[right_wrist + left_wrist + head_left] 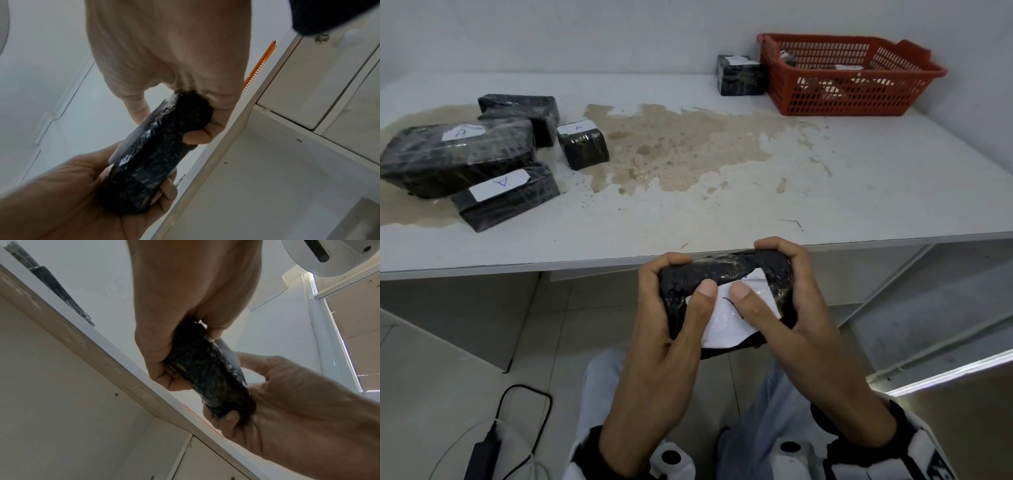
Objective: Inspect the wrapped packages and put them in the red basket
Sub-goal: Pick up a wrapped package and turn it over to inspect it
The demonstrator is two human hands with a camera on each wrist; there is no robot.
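Left of the red plastic mesh basket [849,73], four black film-wrapped packages [457,154] wait on the stained white bench [722,205]. Nearer me than the basket, off the bench edge, my left hand [664,329] and right hand [791,308] grip another black wrapped package [722,270], fingers [702,291] curled round its ends, thumbs on its white label [726,318]. The slick film could slip and drop it.

Head camera looks down and forward from above, taking in the white worktop [722,205] out to the far wall and the person's lap close below. The left wrist view sits low and very near, aimed up past the left hand [185,305] along the worktop's underside. Right wrist mirrors it beneath the right hand [164,56]. All three share the black package [726,270] held at the worktop's near edge.
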